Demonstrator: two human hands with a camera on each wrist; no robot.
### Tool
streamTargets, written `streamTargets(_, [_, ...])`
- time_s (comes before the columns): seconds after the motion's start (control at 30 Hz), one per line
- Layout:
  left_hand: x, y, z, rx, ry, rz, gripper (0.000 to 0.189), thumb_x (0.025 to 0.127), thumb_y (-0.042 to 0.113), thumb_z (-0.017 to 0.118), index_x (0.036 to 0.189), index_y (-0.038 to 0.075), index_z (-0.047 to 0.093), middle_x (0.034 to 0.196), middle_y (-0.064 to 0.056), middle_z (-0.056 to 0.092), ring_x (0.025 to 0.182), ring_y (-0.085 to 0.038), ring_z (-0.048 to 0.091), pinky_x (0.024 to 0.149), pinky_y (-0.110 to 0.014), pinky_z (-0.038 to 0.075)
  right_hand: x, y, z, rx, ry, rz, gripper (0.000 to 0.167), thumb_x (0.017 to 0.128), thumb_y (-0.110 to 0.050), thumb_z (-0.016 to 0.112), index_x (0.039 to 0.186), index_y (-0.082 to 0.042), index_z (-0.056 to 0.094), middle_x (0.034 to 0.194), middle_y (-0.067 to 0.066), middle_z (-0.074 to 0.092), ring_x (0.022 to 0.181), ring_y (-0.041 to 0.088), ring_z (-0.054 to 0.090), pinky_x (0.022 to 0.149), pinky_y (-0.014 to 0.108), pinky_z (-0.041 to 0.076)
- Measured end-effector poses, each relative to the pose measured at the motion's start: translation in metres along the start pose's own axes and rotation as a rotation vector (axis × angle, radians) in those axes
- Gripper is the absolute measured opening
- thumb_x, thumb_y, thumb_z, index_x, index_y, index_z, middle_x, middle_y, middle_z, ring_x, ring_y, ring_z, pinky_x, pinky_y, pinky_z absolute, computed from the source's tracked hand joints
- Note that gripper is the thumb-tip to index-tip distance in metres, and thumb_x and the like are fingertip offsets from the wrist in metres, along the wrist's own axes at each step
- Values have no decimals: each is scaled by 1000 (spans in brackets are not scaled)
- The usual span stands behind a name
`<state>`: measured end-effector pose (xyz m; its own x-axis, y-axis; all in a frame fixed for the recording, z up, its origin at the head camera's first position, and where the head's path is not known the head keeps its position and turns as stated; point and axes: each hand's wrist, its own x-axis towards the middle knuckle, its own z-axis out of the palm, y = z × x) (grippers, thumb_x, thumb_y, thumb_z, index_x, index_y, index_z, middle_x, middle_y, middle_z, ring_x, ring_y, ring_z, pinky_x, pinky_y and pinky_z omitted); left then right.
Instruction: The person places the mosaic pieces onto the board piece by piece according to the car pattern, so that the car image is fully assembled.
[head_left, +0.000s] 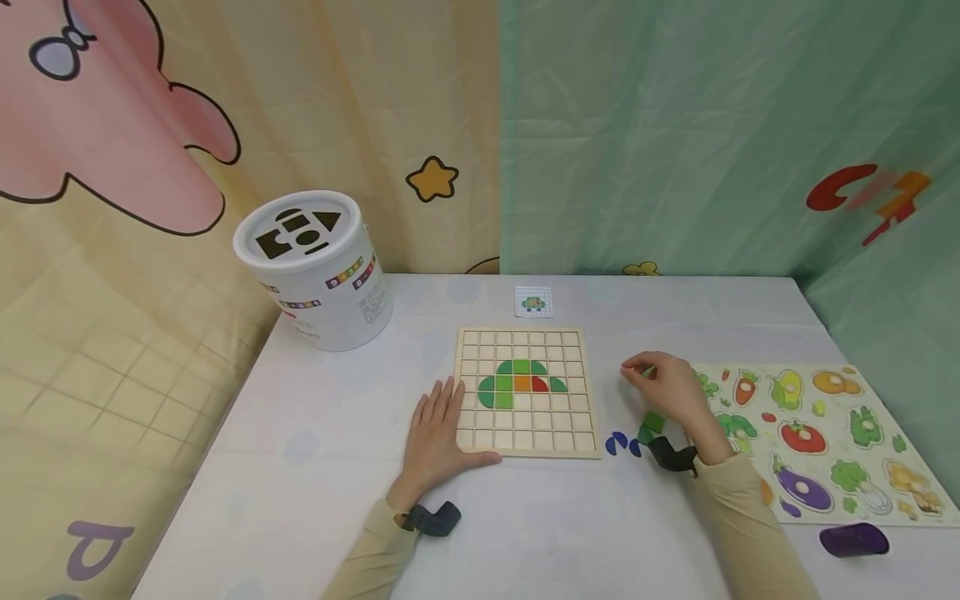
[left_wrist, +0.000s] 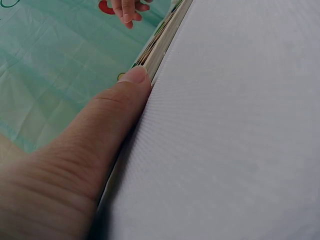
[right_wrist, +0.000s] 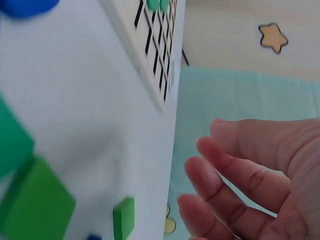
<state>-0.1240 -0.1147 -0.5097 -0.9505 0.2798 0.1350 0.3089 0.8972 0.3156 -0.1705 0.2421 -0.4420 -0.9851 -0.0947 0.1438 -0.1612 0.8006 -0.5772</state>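
A wooden grid board (head_left: 528, 433) lies on the table, holding several dark and light green pieces, an orange square (head_left: 522, 383) and a red rounded piece (head_left: 539, 384). My left hand (head_left: 435, 442) rests at the board's left edge, fingers extended, thumb along its front edge; the left wrist view shows the thumb (left_wrist: 107, 112) against that edge. Right of the board, my right hand (head_left: 667, 387) hovers with loosely bent fingers. Nothing shows between its thumb and fingertips in the right wrist view. Below it lie green blocks (right_wrist: 42, 205) and a separate green piece (right_wrist: 125, 217).
Blue rounded pieces (head_left: 617, 442) lie near the board's right front corner. A small pattern card (head_left: 533, 302) is behind the board. At the back left stands a white bucket (head_left: 330, 292) with shaped holes. A vegetable picture board (head_left: 825, 433) and a purple cylinder (head_left: 853, 540) are at right.
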Motion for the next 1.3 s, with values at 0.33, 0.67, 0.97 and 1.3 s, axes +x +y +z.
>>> streamTargets(0.33, [0, -1, 1, 1, -1, 0, 122, 64, 78, 64, 151, 4, 20, 156, -14, 16, 143, -28, 8, 114, -44, 4, 1, 23, -18, -76, -18, 160, 35, 85, -28, 71, 102, 3, 66, 86, 14, 63, 61, 19, 54, 49, 29, 39])
streamTargets(0.67, [0, -1, 0, 0, 3, 4, 122, 64, 78, 63, 151, 4, 20, 156, -13, 16, 143, -28, 8, 114, -44, 5, 4, 25, -14, -130, -95, 247, 34, 83, -28, 72, 96, 2, 66, 82, 10, 64, 61, 19, 55, 48, 31, 39])
streamTargets(0.97, [0, -1, 0, 1, 2, 6, 122, 64, 78, 63, 151, 4, 20, 156, -14, 16, 143, -29, 8, 114, -44, 5, 7, 27, -11, -155, -50, 232, 31, 83, -26, 73, 95, 1, 66, 81, 10, 64, 62, 21, 54, 50, 33, 39])
streamTargets(1.3, [0, -2, 1, 5, 8, 11, 122, 64, 79, 63, 151, 4, 20, 156, -14, 16, 143, -29, 9, 114, -44, 6, 7, 30, -12, -140, -64, 247, 34, 82, -27, 73, 95, 3, 66, 79, 10, 64, 63, 22, 55, 51, 33, 39])
